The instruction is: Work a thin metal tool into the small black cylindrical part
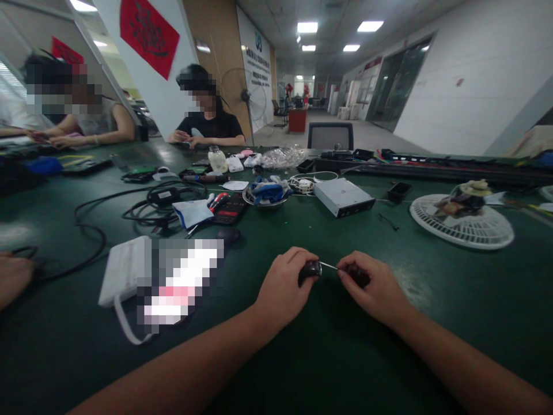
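Our left hand [288, 283] curled round dark glossy rounded piece [309, 270], right hand [380, 288] closed on thin metal dark-handled tool [329, 266]; skewed push could slip tip into fingers.

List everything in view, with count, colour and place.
Table: one, green, foreground
Dark pieces: two, black-brown, held
Rod: one, silver, between them
Drive: one, grey, mid-table
Grille: one, white, right
Bowl: one, silver, centre
Cloth: blue, in bowl
Box: one, white, left
Cables: several, black, left
Jar: one, pale, far side
Chair: one, black, beyond
Fan: one, dark, background
Signs: two, red, upper left
People: several, left
Smaller items: uncounted
Left hand, right hand: bare, centre
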`<state>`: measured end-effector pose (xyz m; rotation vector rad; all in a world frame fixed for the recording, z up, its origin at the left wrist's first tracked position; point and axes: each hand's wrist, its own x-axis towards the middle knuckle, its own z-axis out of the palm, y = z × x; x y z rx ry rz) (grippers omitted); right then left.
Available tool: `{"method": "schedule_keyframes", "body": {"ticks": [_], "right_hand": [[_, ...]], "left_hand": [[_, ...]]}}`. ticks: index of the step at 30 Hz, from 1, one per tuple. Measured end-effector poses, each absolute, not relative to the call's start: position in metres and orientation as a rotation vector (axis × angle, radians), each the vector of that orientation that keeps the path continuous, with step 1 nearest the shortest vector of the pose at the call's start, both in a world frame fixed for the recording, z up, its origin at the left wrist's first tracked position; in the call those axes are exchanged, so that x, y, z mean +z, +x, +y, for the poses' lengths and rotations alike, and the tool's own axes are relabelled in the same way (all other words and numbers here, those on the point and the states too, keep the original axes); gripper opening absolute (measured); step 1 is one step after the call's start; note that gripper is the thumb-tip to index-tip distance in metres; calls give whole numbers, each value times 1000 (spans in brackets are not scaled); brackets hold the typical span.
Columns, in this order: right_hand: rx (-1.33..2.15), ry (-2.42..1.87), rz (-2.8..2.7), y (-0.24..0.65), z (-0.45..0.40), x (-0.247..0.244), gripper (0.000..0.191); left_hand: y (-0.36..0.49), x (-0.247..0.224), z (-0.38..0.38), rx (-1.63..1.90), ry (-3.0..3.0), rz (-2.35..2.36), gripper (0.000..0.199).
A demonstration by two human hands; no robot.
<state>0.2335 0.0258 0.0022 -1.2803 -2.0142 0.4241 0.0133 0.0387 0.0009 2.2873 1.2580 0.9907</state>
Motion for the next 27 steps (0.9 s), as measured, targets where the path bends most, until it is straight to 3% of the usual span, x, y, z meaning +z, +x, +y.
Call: {"method": "schedule_keyframes", "body": {"ticks": [27], "right_hand": [[319, -1331, -2155, 235, 24, 0, 9]], "left_hand": [[13, 4, 37, 955, 2330, 1245, 26]]}}
